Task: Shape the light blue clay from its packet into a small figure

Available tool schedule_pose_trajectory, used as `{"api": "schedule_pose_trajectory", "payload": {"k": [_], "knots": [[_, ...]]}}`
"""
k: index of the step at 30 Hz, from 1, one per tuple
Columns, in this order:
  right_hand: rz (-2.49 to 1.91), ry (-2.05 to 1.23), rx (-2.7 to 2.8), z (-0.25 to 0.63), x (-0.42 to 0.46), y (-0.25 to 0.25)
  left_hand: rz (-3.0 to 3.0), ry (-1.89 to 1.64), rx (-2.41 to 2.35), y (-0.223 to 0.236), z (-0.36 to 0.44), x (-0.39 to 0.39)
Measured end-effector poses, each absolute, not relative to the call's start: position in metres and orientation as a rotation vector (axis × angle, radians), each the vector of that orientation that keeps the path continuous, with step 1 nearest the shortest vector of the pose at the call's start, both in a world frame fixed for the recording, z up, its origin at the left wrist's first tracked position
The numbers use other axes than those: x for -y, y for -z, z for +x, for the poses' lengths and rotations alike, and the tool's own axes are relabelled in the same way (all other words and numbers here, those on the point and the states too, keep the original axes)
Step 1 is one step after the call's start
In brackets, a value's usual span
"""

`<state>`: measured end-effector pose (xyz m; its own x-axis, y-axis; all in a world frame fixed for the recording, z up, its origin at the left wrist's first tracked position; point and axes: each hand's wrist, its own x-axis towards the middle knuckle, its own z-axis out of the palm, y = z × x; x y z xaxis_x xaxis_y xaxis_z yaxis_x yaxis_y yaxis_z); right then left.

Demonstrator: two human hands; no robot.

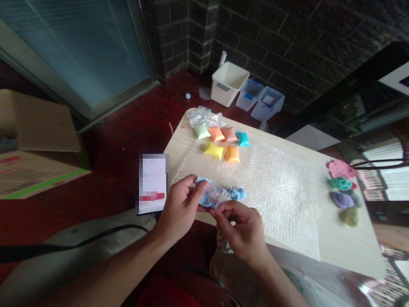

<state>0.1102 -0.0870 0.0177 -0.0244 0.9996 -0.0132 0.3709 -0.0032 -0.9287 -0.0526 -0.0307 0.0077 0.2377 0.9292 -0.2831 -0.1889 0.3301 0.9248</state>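
Note:
Between my hands is a clear plastic bag (215, 195) with light blue modelling clay inside. My left hand (182, 200) grips its left end, thumb on top. The fingers of my right hand (239, 226) pinch the bag's lower right edge. Just beyond, a loose lump of blue clay (236, 193) lies on bubble wrap (281, 192). Farther back on the table sit several small packets of clay, among them a yellow packet (214, 150), an orange packet (232, 154) and a teal packet (243, 138).
Crumpled clear bags (206, 117) lie at the table's far left corner. Pink clay (341, 169), green clay (340, 183) and purple clay (341, 199) rest near the right end. A white bin (228, 85) and clear tubs (267, 103) stand on the floor behind. An open cardboard box (44, 123) is at left.

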Motion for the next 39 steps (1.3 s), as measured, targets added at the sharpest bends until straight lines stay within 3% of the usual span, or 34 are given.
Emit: {"api": "schedule_pose_trajectory", "payload": {"k": [6, 13, 21, 28, 33, 39], "knots": [[-1.484, -0.907, 1.527, 0.107, 0.089, -0.009, 0.959, -0.919, -1.121, -0.003, -0.053, 0.036], [-1.473, -1.052, 1.567, 0.11, 0.088, -0.011, 0.914, -0.931, -1.083, -0.007, -0.052, 0.035], [-1.432, -0.991, 1.497, 0.11, 0.087, -0.009, 0.848, -0.941, -1.055, -0.003, -0.049, 0.036], [-1.375, -1.228, 1.147, 0.111, 0.085, -0.01, 0.485, -0.91, -0.732, -0.012, -0.042, 0.042], [-1.326, -1.327, 1.014, 0.113, 0.085, -0.005, 0.501, -0.869, -0.761, -0.01, -0.038, 0.047], [-1.39, -1.14, 1.256, 0.113, 0.086, -0.001, 0.466, -0.873, -0.848, -0.014, -0.038, 0.047]]}}
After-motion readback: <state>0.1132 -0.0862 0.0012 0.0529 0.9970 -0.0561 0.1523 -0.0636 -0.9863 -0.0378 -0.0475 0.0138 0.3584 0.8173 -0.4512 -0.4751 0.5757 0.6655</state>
